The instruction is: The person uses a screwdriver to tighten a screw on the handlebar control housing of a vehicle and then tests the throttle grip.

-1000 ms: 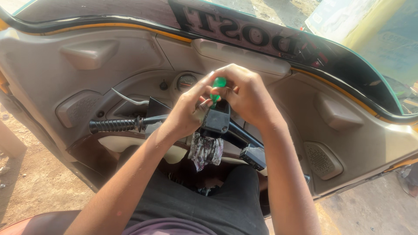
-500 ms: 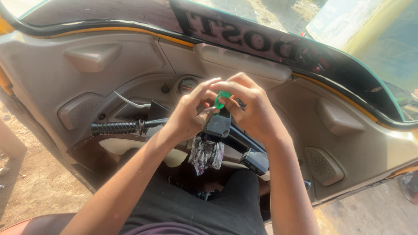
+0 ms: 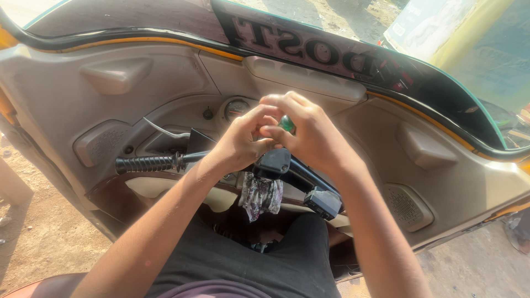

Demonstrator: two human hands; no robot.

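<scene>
My left hand and my right hand meet above the middle of a black handlebar. Between the fingertips of both hands sits a small green-handled tool, mostly hidden by my fingers; its tip cannot be seen. Directly below the hands is the black centre housing of the handlebar. A crumpled patterned cloth hangs under that housing, over my lap.
The ribbed black left grip sticks out to the left. A black switch box sits on the bar's right side. Behind are a round gauge, the beige dashboard and the windscreen. Dirt ground shows at both sides.
Both hands have lifted slightly and closed tighter around the green handle, which now shows less. The handlebar and cloth stay where they were.
</scene>
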